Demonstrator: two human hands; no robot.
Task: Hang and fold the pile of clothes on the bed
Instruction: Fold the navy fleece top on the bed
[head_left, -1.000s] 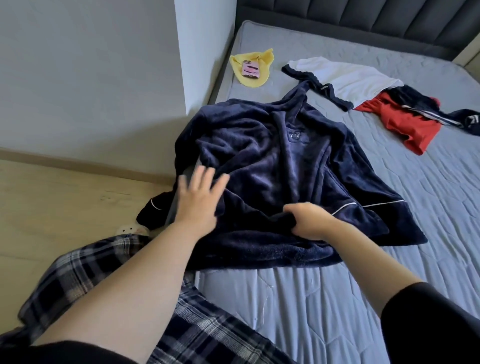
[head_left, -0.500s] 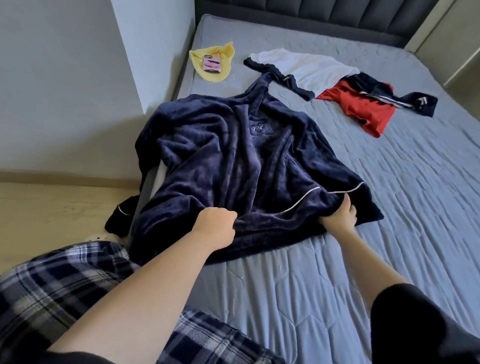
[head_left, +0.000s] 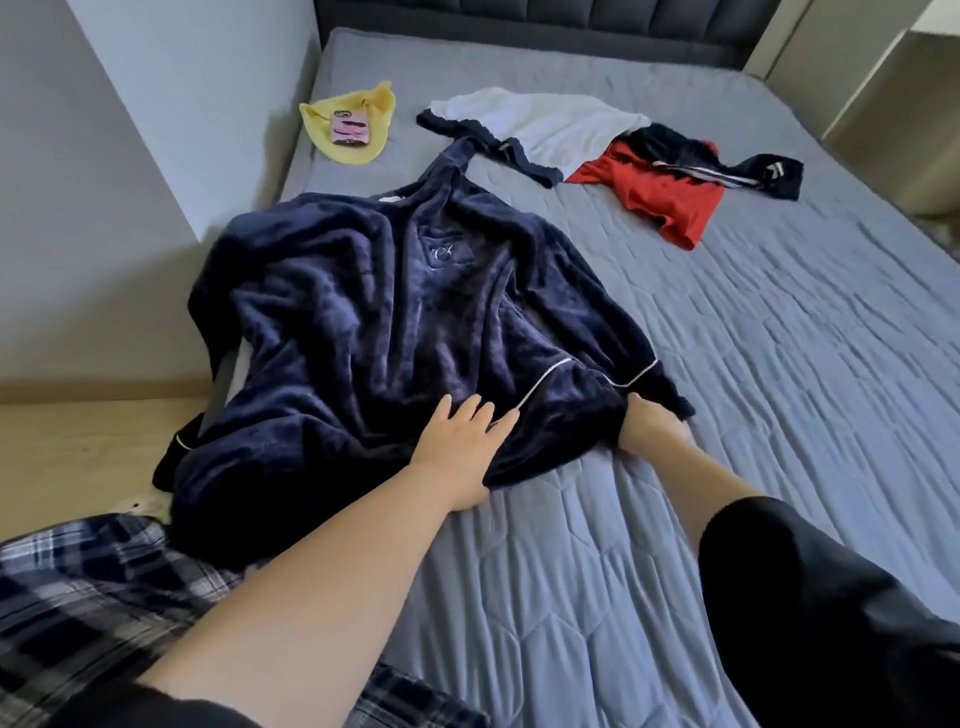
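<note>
The left hand (head_left: 462, 441) presses a navy robe (head_left: 363, 312), right hand (head_left: 649, 428) gripping its hem.

Grey quilted bed (head_left: 779, 415), dark padded headboard (head_left: 519, 21), pale wall (head_left: 62, 234) and wooden floor (head_left: 78, 441).

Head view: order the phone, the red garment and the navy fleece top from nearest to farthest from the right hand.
1. navy fleece top, hem held by the right hand.
2. red garment, beyond, right side.
3. phone, far left, on yellow cloth.
</note>
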